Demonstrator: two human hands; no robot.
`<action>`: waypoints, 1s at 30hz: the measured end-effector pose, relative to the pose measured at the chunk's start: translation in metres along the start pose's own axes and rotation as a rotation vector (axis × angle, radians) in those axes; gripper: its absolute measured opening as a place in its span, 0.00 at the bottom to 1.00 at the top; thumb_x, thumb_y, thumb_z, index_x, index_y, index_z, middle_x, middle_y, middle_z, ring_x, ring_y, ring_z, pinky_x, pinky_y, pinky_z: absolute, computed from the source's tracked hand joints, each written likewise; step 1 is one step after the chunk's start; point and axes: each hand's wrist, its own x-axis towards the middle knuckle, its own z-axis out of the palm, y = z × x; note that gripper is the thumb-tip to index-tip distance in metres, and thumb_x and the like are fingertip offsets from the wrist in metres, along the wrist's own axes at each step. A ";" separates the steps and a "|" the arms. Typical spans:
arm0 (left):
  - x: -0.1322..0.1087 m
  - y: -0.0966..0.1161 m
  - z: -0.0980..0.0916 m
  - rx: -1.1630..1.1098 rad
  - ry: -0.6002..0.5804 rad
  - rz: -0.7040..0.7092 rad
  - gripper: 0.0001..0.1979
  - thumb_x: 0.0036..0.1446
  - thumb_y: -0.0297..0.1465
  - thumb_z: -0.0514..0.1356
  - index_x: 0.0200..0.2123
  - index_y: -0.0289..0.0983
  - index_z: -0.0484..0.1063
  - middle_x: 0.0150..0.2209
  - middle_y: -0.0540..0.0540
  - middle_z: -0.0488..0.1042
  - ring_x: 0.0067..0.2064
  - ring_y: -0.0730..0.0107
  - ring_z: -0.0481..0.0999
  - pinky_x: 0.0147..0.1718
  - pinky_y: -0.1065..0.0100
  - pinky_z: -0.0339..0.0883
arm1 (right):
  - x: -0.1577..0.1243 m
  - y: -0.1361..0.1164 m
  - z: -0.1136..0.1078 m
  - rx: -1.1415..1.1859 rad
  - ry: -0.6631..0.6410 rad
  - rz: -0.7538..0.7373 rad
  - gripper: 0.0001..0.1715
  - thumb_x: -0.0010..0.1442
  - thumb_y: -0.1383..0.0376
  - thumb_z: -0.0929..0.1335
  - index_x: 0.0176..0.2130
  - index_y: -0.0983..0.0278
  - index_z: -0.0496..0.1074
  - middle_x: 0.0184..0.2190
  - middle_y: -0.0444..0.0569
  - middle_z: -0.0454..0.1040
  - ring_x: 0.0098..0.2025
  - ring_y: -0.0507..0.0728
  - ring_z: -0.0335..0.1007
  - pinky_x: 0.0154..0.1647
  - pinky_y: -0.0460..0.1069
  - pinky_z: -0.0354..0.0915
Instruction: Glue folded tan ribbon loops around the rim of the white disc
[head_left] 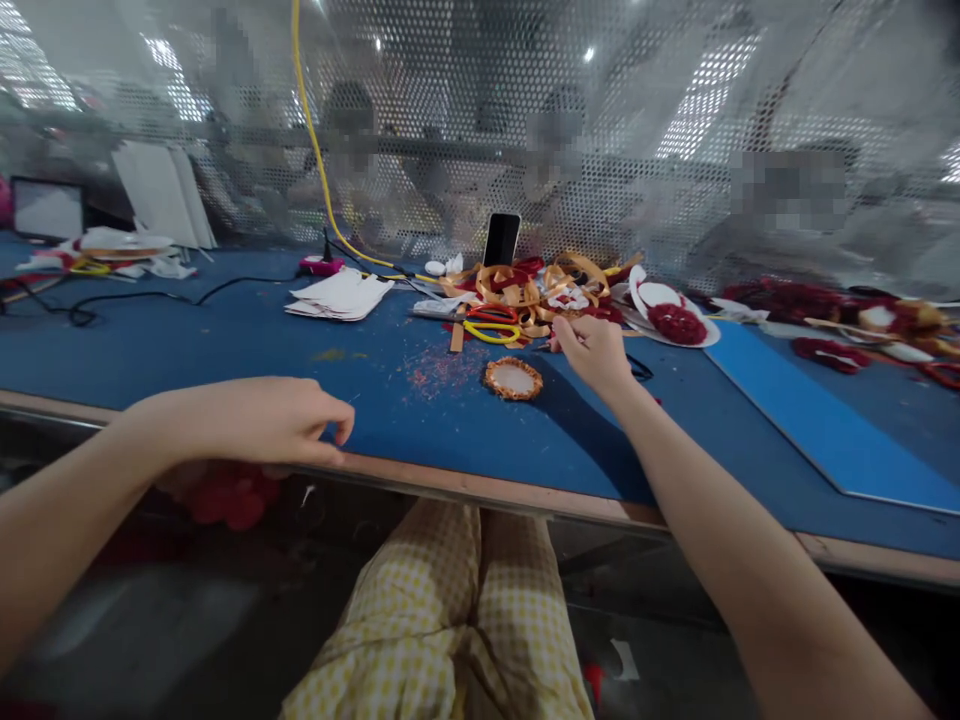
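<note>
On the bench [225,340], a round piece [513,378] is seen lying flat, its rim already covered with orange-brown trim, its white centre left uncovered. A small pink tool [555,343] is clamped in the right hand's [598,353] grip; the left hand's [259,420] grip is held apart, unfilled.

The disc [514,379] is white rimmed with orange-brown, the table [420,430] blue.

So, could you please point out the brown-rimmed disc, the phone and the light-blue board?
Brown-rimmed disc [514,379]: head view, on its white middle.
Phone [502,240]: head view, on its dark screen.
Light-blue board [825,420]: head view, on its top face.
</note>
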 end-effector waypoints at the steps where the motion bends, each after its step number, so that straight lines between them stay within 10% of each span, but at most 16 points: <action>1: 0.003 -0.002 -0.003 -0.024 -0.019 -0.025 0.10 0.66 0.40 0.60 0.39 0.47 0.82 0.36 0.50 0.84 0.33 0.68 0.80 0.30 0.72 0.63 | 0.000 0.000 0.000 0.001 -0.002 -0.004 0.30 0.67 0.52 0.66 0.17 0.59 0.72 0.19 0.48 0.76 0.26 0.57 0.74 0.38 0.53 0.67; 13: 0.125 -0.009 -0.007 0.067 0.156 0.136 0.12 0.67 0.31 0.60 0.43 0.42 0.85 0.48 0.45 0.85 0.48 0.65 0.82 0.46 0.70 0.66 | 0.001 0.006 -0.004 -0.052 -0.022 -0.058 0.31 0.68 0.51 0.66 0.18 0.59 0.73 0.19 0.47 0.77 0.26 0.57 0.73 0.36 0.54 0.66; 30: 0.141 -0.010 -0.011 0.201 0.107 0.243 0.10 0.63 0.26 0.60 0.31 0.37 0.80 0.34 0.44 0.81 0.34 0.67 0.76 0.34 0.67 0.59 | 0.000 0.000 -0.008 -0.079 -0.019 -0.065 0.30 0.71 0.54 0.66 0.18 0.57 0.72 0.22 0.49 0.79 0.28 0.59 0.76 0.40 0.57 0.68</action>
